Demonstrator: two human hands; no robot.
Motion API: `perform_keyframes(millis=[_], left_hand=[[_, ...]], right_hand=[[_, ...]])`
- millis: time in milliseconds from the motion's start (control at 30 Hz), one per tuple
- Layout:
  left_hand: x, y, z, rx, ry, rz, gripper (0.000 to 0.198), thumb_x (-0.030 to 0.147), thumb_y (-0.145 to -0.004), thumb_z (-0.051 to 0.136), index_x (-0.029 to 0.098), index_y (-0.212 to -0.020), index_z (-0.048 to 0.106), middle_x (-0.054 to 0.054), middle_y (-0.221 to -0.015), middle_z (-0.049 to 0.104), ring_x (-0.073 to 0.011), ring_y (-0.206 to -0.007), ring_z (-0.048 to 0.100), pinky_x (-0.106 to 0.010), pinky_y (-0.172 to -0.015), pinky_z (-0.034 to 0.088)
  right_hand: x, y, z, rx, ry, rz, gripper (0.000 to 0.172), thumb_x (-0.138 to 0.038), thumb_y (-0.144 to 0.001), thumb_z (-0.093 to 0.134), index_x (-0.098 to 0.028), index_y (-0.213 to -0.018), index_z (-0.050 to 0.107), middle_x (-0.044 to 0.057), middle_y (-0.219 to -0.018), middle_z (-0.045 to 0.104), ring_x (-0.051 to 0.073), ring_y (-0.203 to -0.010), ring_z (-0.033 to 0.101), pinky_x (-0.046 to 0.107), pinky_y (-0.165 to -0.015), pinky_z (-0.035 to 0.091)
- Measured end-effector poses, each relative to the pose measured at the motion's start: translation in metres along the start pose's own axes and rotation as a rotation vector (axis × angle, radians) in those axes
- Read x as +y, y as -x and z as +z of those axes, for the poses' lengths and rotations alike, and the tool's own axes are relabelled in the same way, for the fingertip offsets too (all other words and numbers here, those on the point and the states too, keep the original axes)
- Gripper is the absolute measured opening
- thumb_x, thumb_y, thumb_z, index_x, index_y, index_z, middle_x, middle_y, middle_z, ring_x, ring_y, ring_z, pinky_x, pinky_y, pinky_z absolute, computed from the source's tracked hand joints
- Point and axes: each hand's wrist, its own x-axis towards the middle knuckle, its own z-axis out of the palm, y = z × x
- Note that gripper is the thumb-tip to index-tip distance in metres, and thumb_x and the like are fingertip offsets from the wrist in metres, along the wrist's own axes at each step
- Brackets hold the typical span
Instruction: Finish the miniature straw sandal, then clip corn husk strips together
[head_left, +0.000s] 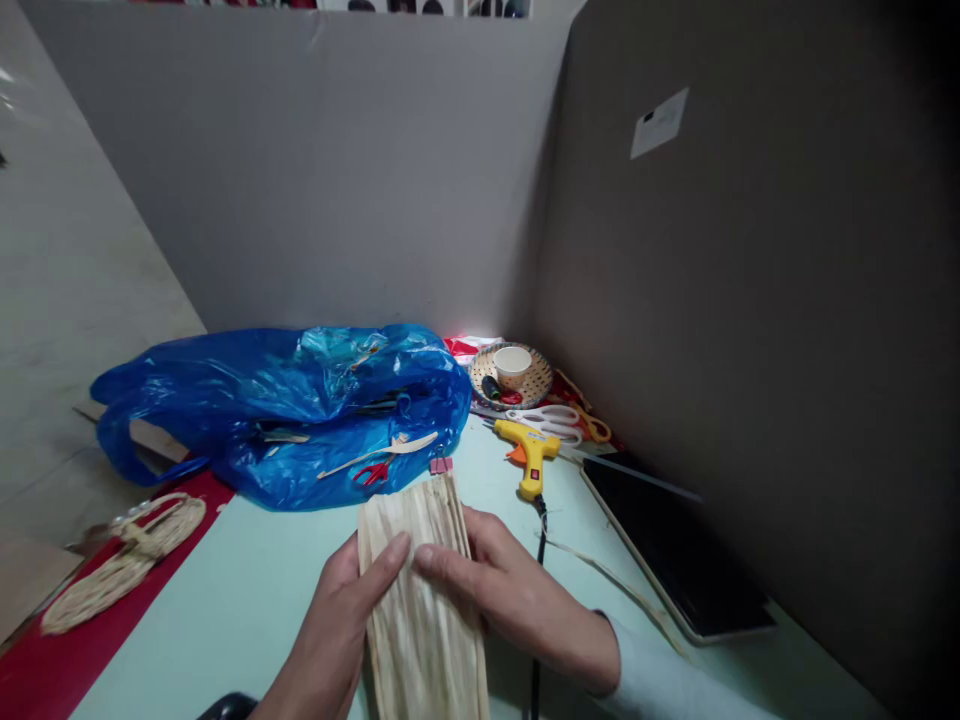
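Observation:
A long, pale strip of layered dried husk (427, 640) is held upright in front of me, over the light green table. My left hand (349, 600) grips its left edge, thumb flat on the front face. From the right, my right hand (502, 580) clasps it, with the thumb on the front and the fingers hidden behind. The two thumbs are close together but apart. A pink clip (442, 466) shows just beyond the strip's top end.
A blue plastic bag (300, 400) with small red scissors (372, 472) lies at the back left. Beyond my right hand are a yellow glue gun (534, 455), white scissors (551, 420), a woven basket (536, 385) and a black tablet (667, 550). Woven soles (127, 565) lie left.

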Motion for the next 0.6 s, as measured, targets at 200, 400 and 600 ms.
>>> perform_keyframes(millis=[200, 400, 600], left_hand=[[0.004, 0.007, 0.000, -0.113, -0.044, -0.042, 0.051, 0.039, -0.082, 0.074, 0.020, -0.128, 0.065, -0.009, -0.112, 0.078, -0.0312, -0.112, 0.067, -0.038, -0.090, 0.054], [-0.001, 0.003, -0.005, -0.209, -0.142, -0.044, 0.046, 0.036, -0.078, 0.078, 0.017, -0.119, 0.071, -0.010, -0.104, 0.080, -0.0332, -0.106, 0.068, -0.040, -0.087, 0.054], [-0.002, -0.003, -0.008, -0.130, -0.181, 0.047, 0.040, 0.034, -0.073, 0.082, 0.017, -0.109, 0.074, -0.007, -0.096, 0.081, -0.0291, -0.096, 0.071, -0.038, -0.088, 0.052]], right_hand=[[0.005, -0.005, -0.007, 0.211, -0.054, -0.009, 0.030, -0.032, -0.092, 0.062, -0.014, -0.115, 0.067, 0.007, -0.107, 0.070, 0.026, -0.104, 0.063, 0.034, -0.088, 0.049], [0.000, -0.010, -0.010, 0.234, -0.080, 0.003, 0.036, -0.033, -0.089, 0.065, -0.013, -0.118, 0.064, 0.010, -0.114, 0.070, 0.028, -0.107, 0.064, 0.036, -0.088, 0.051], [0.002, -0.007, -0.002, 0.122, -0.050, 0.050, 0.026, -0.025, -0.082, 0.069, -0.011, -0.104, 0.071, 0.007, -0.097, 0.073, 0.023, -0.091, 0.066, 0.031, -0.080, 0.051]])
